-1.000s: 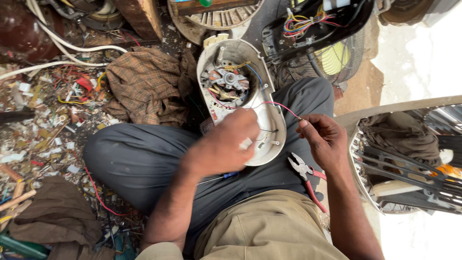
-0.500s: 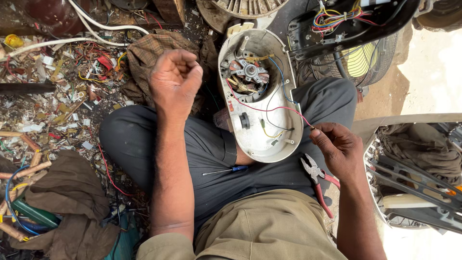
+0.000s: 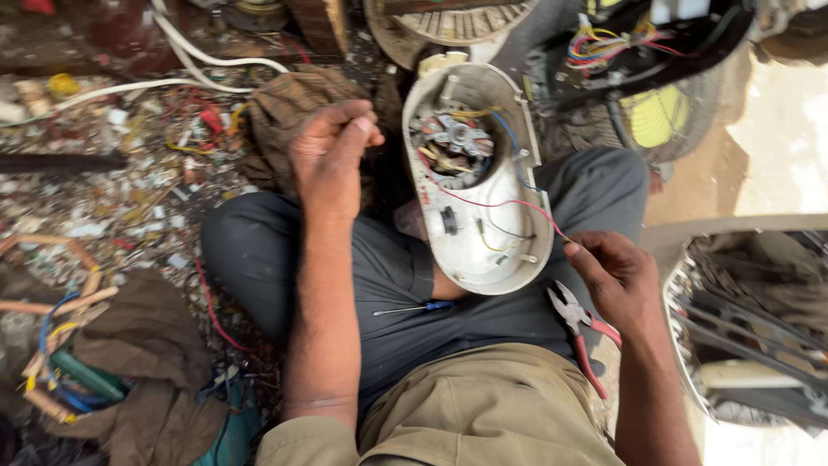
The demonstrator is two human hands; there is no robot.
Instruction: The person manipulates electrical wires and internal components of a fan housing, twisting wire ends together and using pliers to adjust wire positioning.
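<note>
Right hand (image 3: 623, 280) pinches red wire (image 3: 509, 204) at 3 o'clock of white motor housing (image 3: 483, 250). Left hand (image 3: 332, 151) fisted, grip contents unclear. Pliers (image 3: 576, 321) at 5 o'clock.

An open white oval housing (image 3: 479, 216) lies tilted on the lap, its motor (image 3: 453, 142) exposed at the far end. A thin red wire (image 3: 492, 204) runs from it, pulled taut toward the right.

Smooth white plastic housing (image 3: 483, 250), cloth trousers (image 3: 397, 267)
</note>
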